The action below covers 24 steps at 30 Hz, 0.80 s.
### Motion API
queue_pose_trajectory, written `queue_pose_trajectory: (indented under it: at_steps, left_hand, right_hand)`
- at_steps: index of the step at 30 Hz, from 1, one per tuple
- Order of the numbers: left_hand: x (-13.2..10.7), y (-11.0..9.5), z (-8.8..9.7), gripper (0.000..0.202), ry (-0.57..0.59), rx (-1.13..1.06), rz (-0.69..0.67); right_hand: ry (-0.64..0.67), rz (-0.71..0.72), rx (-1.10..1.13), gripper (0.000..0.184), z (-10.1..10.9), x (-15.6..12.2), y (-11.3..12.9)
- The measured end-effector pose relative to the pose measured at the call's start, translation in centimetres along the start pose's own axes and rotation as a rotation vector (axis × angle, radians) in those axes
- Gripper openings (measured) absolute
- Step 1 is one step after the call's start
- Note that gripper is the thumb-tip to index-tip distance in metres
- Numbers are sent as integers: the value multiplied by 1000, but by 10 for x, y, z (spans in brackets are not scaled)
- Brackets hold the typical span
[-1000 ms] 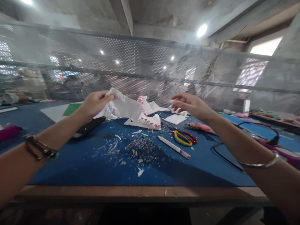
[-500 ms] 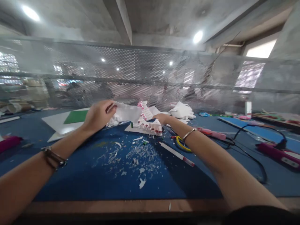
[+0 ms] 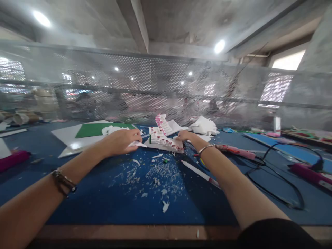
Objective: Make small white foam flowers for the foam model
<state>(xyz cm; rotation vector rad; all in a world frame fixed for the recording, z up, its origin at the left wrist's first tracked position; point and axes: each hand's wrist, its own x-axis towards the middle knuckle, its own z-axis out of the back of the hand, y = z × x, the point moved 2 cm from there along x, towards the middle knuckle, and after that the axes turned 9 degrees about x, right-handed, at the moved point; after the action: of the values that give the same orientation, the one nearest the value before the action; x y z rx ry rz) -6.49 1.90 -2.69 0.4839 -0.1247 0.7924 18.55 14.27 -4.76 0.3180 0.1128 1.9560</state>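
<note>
My left hand (image 3: 121, 141) is closed on a thin white sheet (image 3: 137, 144), which pokes out flat past its fingertips above the mat. Just to its right stands a white ridged craft piece (image 3: 166, 141) dotted with dark red and pink spots, with a green bit at its left end. It rests on a flat white board (image 3: 149, 144). My right hand (image 3: 184, 135) has its fingers closed at the right end of this piece; the fingertips are partly hidden. A ragged white piece (image 3: 112, 129) lies on a green sheet (image 3: 88, 130) behind my left hand.
White scraps (image 3: 160, 180) litter the blue mat (image 3: 103, 200). A white pen (image 3: 197, 171) lies near my right forearm. Further right are a pink-handled corded tool (image 3: 238, 151), a looping black cable (image 3: 295, 183) and a purple power strip (image 3: 311, 173). Crumpled white material (image 3: 204, 125) sits behind.
My left hand has come down and to the right, lowering the white sheet from beside the spotted piece toward the mat. My right hand stays at the piece's right end.
</note>
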Motion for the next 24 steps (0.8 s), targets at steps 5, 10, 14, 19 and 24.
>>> queue_pose_trajectory:
  at_steps: [5, 10, 14, 19, 24]
  left_hand:
    - [-5, -12, 0, 26, 143, -323, -166]
    - [-1, -22, 2, 29, 15, -607, -111]
    - [10, -31, -1, 53, -113, -845, 109]
    - [32, -52, -3, 78, -145, -1294, 218]
    - [45, -64, -1, 41, -231, -1526, 428]
  right_hand:
    - [-58, -91, -3, 28, 13, 0, 4]
    - [-203, -49, 73, 28, 49, -10, 17]
    - [-212, 108, 160, 21, 61, -45, 46]
    - [-179, 378, 210, 10, 49, -100, 89]
    - [-169, 749, -58, 14, 40, -125, 107]
